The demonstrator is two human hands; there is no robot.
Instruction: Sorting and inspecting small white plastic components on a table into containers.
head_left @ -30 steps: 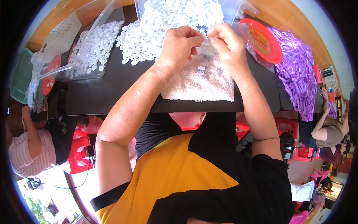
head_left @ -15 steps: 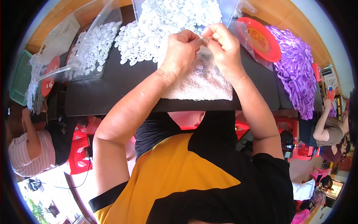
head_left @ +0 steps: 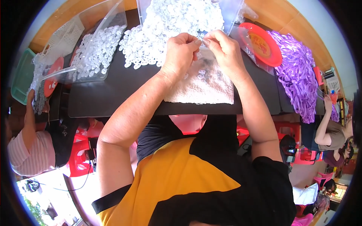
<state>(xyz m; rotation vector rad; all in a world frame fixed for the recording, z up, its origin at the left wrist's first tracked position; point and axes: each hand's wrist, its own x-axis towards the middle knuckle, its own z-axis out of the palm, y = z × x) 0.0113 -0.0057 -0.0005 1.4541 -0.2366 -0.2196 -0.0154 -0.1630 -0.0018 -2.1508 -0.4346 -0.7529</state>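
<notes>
My left hand (head_left: pixel 180 53) and my right hand (head_left: pixel 227 53) meet above a pale pink towel (head_left: pixel 200 94), thumbs and forefingers pinched close together. Between the fingertips is something tiny, too small to name. A few small clear pieces (head_left: pixel 201 72) lie on the towel below the hands. Just beyond my left hand spreads a heap of small white ring-like plastic pieces (head_left: pixel 140 49). It spills from a clear plastic bin (head_left: pixel 234 17), which holds many more of them behind both hands.
On the black table (head_left: pixel 113 96), a second clear bin (head_left: pixel 98 78) of white pieces stands at left. At right are a red plate (head_left: pixel 277 56) in clear plastic and a heap of purple ribbons (head_left: pixel 298 75). Co-workers' arms (head_left: pixel 29 116) reach in at both sides.
My hands have drawn slightly apart at the fingertips, and the left fingers have shifted a little. The co-worker's arm at left has risen toward the grey strands.
</notes>
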